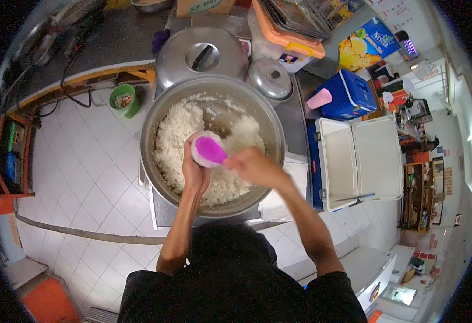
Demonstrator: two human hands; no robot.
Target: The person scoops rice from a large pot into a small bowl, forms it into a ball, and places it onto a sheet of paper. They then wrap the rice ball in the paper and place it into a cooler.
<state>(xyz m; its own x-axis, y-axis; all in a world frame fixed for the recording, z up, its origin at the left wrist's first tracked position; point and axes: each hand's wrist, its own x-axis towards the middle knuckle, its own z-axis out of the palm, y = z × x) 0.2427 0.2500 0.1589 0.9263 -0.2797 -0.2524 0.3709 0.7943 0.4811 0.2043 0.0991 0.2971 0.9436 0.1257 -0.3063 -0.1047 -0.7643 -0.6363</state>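
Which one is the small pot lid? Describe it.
Start at the big rice pot and look just past its far rim, where two metal lids lie. The small lid is the right one, next to the blue cooler: domed with a round knob, unlike the large lid with its black handle.

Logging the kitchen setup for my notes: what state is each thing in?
big pot: uncovered, partly full of rice
large lid: off, lying behind the pot
cooler: lid open
left hand: closed around small cup
right hand: closed on purple scoop, in the cup
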